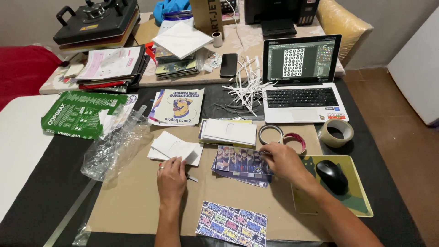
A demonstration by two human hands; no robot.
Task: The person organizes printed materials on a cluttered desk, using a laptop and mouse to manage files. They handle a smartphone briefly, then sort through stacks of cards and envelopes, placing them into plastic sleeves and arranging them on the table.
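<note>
Tabletop (55,183), left to right. One green paper ream wrapper (77,114). One crumpled clear plastic bag (114,151). One small stack of white cards (176,148). Left hand (171,180): flat on brown cardboard sheet (137,196), fingers together over a thin tool (191,178), possibly a pen; grip not clear. Right hand (283,160): fingertips pinched on right edge of printed character sheets (240,162), lying mid-cardboard. Three tape rolls: grey (270,134), red (295,142), tan (336,132). One mouse (331,176).
</note>
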